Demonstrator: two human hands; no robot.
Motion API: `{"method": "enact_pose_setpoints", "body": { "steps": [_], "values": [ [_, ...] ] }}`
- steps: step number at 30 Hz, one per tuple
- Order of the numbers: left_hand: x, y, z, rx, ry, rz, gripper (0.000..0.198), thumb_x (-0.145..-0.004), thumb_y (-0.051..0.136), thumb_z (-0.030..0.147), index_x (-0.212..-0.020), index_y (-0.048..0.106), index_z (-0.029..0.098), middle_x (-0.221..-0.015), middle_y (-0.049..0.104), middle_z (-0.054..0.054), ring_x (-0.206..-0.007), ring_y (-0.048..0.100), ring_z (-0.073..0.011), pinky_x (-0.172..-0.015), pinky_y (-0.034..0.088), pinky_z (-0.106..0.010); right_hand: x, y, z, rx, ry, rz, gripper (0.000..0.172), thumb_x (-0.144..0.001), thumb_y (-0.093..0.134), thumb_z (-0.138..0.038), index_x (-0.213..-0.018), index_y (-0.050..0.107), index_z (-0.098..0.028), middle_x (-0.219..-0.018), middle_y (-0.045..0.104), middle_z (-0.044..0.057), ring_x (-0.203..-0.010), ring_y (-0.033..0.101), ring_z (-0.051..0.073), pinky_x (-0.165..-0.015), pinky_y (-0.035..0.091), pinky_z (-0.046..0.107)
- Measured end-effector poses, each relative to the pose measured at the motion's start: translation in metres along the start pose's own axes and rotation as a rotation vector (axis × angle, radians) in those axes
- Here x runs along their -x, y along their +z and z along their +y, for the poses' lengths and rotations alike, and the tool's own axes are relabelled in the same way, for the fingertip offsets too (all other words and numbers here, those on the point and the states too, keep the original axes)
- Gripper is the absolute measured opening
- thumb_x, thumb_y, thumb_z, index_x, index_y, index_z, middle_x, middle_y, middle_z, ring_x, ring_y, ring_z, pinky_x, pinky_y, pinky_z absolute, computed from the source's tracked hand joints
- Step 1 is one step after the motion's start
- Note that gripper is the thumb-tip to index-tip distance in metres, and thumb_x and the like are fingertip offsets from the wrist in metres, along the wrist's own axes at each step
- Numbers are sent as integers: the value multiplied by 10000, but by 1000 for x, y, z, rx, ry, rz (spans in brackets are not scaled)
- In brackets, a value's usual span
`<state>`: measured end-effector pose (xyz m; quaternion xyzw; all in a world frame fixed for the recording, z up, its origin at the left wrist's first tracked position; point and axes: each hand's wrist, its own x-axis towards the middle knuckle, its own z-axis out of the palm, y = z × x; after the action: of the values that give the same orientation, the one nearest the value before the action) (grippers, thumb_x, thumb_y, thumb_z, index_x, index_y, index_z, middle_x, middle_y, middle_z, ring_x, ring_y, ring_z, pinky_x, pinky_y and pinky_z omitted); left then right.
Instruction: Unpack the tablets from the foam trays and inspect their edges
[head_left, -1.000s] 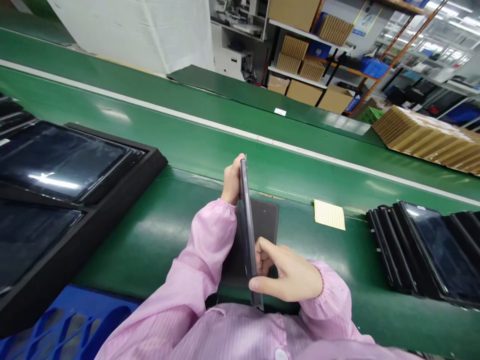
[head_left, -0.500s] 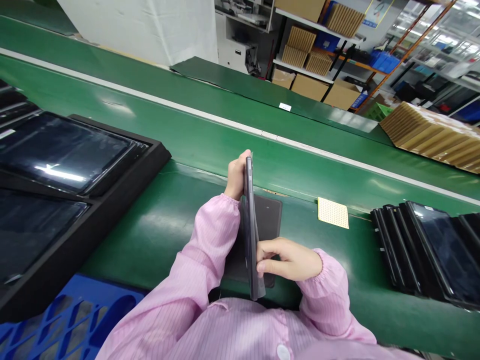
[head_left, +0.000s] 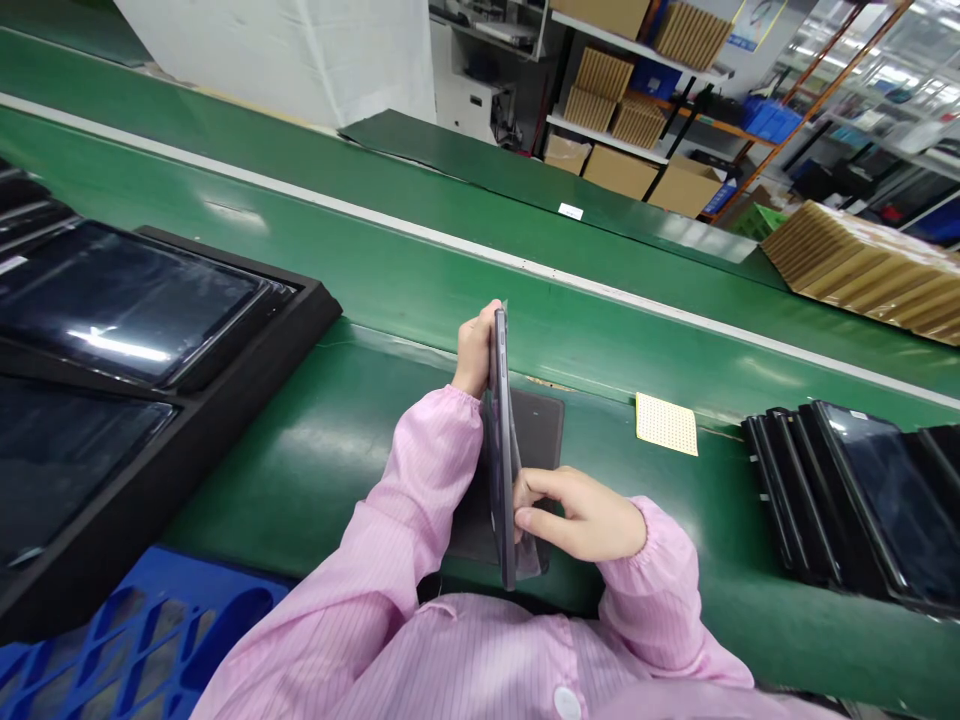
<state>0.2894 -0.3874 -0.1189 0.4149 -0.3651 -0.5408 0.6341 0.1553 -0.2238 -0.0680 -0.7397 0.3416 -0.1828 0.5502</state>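
Note:
A dark grey tablet (head_left: 502,440) stands on edge above a dark mat (head_left: 536,430) on the green bench. My left hand (head_left: 474,350) is wrapped round its far top edge. My right hand (head_left: 581,515) pinches the near lower edge, where a thin clear film (head_left: 527,548) stands off the tablet's right face. Both sleeves are pink.
A black foam tray (head_left: 187,420) with dark glossy screens lies to the left. A row of tablets (head_left: 847,490) leans at the right. A small yellow dotted sheet (head_left: 666,424) lies past the mat. A blue crate (head_left: 127,640) sits near left. The green conveyor (head_left: 375,250) runs behind.
The tablet has been raised slightly and my right hand has shifted up its near edge, going from fingers spread to a tighter pinch. My left hand has kept its hold.

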Motion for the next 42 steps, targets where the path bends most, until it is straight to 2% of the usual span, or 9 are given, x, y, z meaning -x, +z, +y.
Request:
{"method": "enact_pose_setpoints", "body": {
  "steps": [4, 8, 10, 12, 15, 20, 29, 37, 42],
  "values": [
    [13, 8, 8, -2, 57, -64, 649, -856, 604, 604, -409, 314, 234, -424, 323, 41, -404, 297, -87, -415, 248, -271, -2, 11, -9, 122, -72, 248, 133, -784, 551, -231, -814, 423, -255, -716, 646, -20, -650, 620, 163, -661, 501, 302],
    [32, 16, 22, -59, 141, -149, 649, -864, 562, 622, -396, 338, 232, -421, 330, 32, -413, 307, -97, -434, 272, -284, -13, 14, -14, 65, -143, 514, 192, -788, 569, -263, -849, 388, -261, -649, 574, -58, -570, 571, 142, -597, 485, 281],
    [41, 18, 30, -96, 178, -199, 618, -852, 558, 634, -409, 419, 226, -431, 372, 23, -425, 343, -104, -454, 313, -291, -19, 14, -14, 4, -187, 670, 223, -807, 561, -269, -978, 418, -253, -630, 528, -80, -548, 551, 136, -584, 480, 280],
    [48, 19, 36, -118, 209, -241, 599, -834, 564, 651, -427, 462, 223, -445, 401, 17, -442, 371, -110, -476, 342, -295, -22, 12, -15, -46, -249, 750, 436, -826, 544, -273, -1231, 386, -231, -625, 489, -95, -540, 531, 142, -577, 475, 291],
    [54, 20, 40, -129, 227, -269, 593, -811, 570, 676, -438, 452, 229, -454, 403, 20, -448, 361, -115, -482, 337, -302, -22, 7, -14, -100, -296, 671, 692, -851, 553, -312, -1464, 245, -222, -631, 469, -92, -537, 504, 152, -556, 464, 304],
    [59, 21, 41, -183, 270, -247, 572, -826, 556, 647, -451, 441, 232, -470, 398, 22, -467, 346, -122, -523, 347, -322, -17, -1, -13, -216, -240, 556, 711, -847, 593, -448, -1459, 286, -257, -596, 426, -105, -484, 460, 146, -498, 421, 298],
    [62, 22, 42, -187, 253, -266, 616, -794, 545, 724, -440, 419, 235, -464, 383, 28, -469, 341, -124, -539, 353, -323, -20, -6, -12, -319, -282, 505, 727, -792, 707, -442, -1371, 306, -262, -570, 454, -124, -452, 438, 128, -480, 371, 271],
    [64, 24, 40, -210, 261, -272, 541, -812, 546, 603, -438, 423, 232, -461, 365, 28, -515, 367, -135, -568, 337, -319, -22, -4, -14, -377, -306, 593, 483, -793, 658, -353, -1198, 401, -291, -542, 414, -126, -429, 365, 115, -472, 308, 258],
    [65, 25, 39, -243, 271, -268, 527, -808, 522, 604, -448, 412, 236, -468, 373, 24, -528, 383, -142, -581, 348, -328, -23, -3, -16, -405, -308, 640, 465, -734, 619, -247, -1151, 419, -292, -518, 391, -140, -415, 333, 107, -473, 299, 248]
  ]
}}
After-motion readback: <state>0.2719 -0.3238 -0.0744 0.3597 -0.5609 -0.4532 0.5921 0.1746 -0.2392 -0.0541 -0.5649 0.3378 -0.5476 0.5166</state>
